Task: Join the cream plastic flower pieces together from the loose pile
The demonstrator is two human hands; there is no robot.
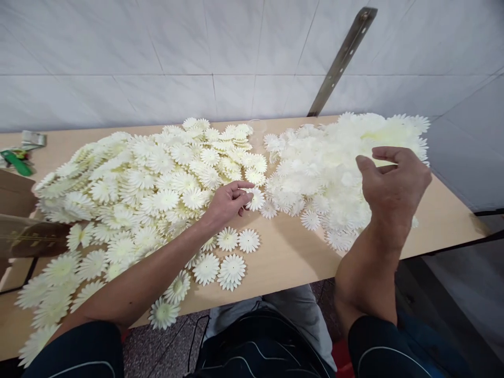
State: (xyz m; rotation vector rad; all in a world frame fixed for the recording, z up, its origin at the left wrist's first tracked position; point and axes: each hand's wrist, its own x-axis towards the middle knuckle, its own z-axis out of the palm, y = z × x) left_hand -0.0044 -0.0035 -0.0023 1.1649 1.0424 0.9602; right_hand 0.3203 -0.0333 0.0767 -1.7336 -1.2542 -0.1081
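Observation:
My left hand point(227, 203) is at the middle of the table, its thumb and fingers closed at the edge of a small white artificial flower petal layer point(256, 199). To the right, my right hand point(396, 181) is raised above a pile of thin, whiter petal layers point(315, 173). Its fingers are bent, with a gap between thumb and forefinger, and nothing shows between them. Under and beside my left forearm spreads a large heap of cream daisy-shaped flower pieces point(157, 157). Several single pieces, including a flower piece point(249, 240), lie flat near the front edge.
The wooden table point(291, 257) stands against a tiled wall point(236, 52). A metal bracket point(340, 63) rises along the wall. At the far left are a green-handled tool point(16, 162) and a cardboard box point(16, 194). Some flower pieces hang close to the front edge.

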